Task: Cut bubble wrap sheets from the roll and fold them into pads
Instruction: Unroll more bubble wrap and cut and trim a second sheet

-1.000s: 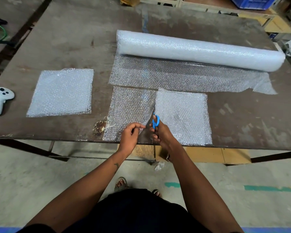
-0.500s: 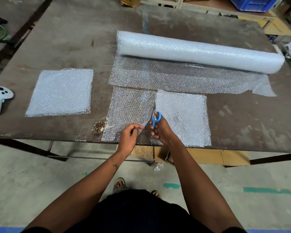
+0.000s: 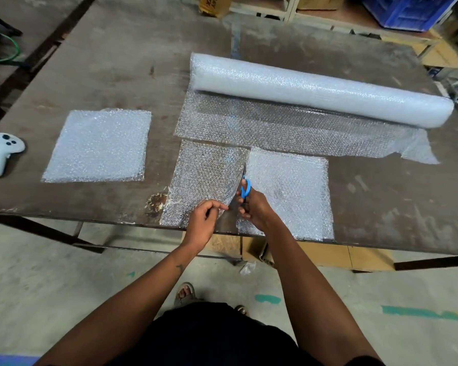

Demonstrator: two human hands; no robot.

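Observation:
A long bubble wrap roll [image 3: 323, 88] lies across the far side of the table, its unrolled sheet [image 3: 288, 130] spread toward me. A single-layer strip [image 3: 204, 180] of that sheet reaches the near edge. My right hand [image 3: 254, 207] grips blue-handled scissors [image 3: 245, 187], blades pointing away along the strip's right edge. My left hand [image 3: 204, 220] pinches the lifted near corner of the strip beside the cut. A thicker square bubble wrap piece [image 3: 288, 191] lies just right of the scissors. A folded pad [image 3: 98, 146] rests at the left.
A white hand controller [image 3: 0, 151] sits at the table's left edge. The worn brown table [image 3: 117, 62] ends just in front of my hands. Cardboard boxes, shelving and a blue crate [image 3: 405, 11] stand behind the table. A green hose lies on the floor at far left.
The scissors and my right hand have moved forward along the cut, away from me. My left hand keeps pinching the strip's lifted corner.

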